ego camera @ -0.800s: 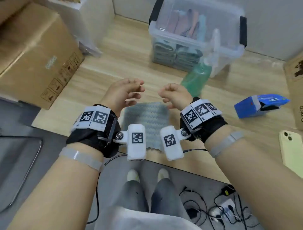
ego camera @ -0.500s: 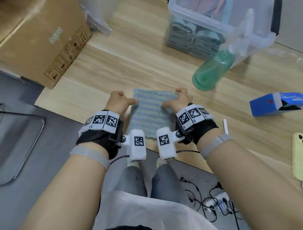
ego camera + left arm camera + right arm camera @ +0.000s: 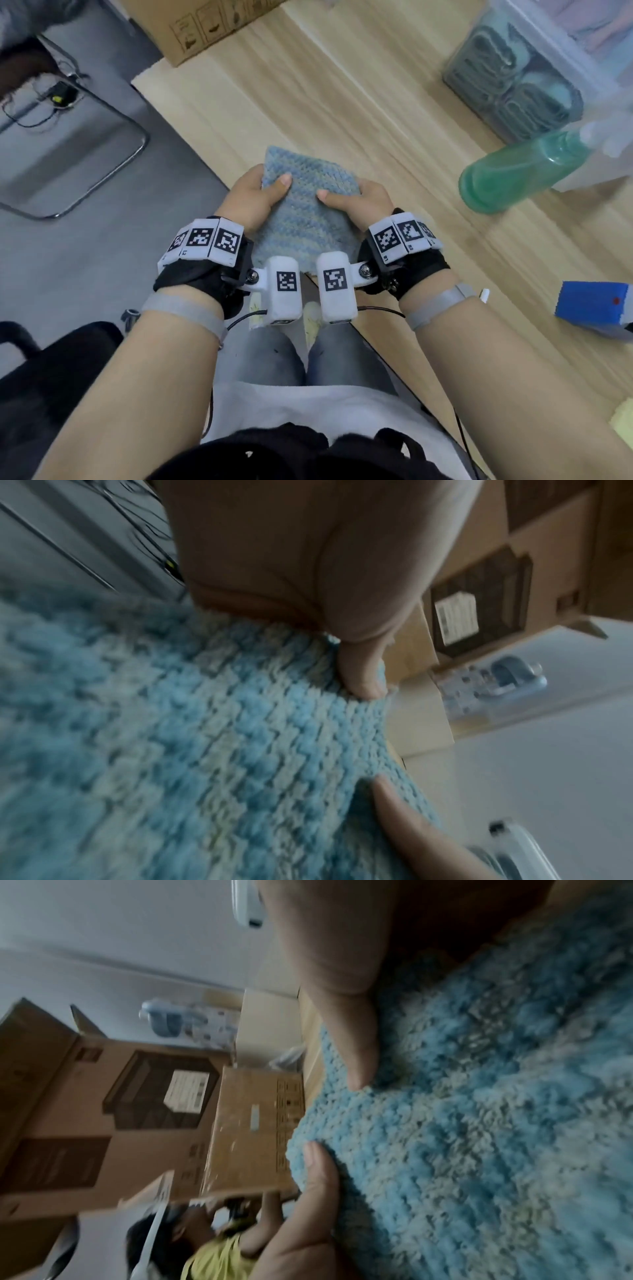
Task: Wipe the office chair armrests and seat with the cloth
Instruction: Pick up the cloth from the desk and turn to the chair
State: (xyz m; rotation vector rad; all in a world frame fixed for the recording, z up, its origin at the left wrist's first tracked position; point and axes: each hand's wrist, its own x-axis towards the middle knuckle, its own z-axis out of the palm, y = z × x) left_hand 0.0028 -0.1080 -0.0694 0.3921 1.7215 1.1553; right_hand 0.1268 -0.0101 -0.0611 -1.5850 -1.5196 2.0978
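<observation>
Cloth [image 3: 305, 212]: blue-grey knit, centre of frame, held over the wooden table [image 3: 342, 102] edge. Left hand [image 3: 255, 197]: grips the cloth's left side, thumb on top. Right hand [image 3: 359, 202]: grips the right side, thumb on top. Green spray bottle [image 3: 520, 169]: right of frame, lying tilted. Clear storage bin [image 3: 534, 78]: upper right, folded cloths inside. Cardboard box [image 3: 202, 24]: top centre-left. Blue box [image 3: 596, 308]: right edge. Black chair [image 3: 51, 370]: lower left, partly visible.
</observation>
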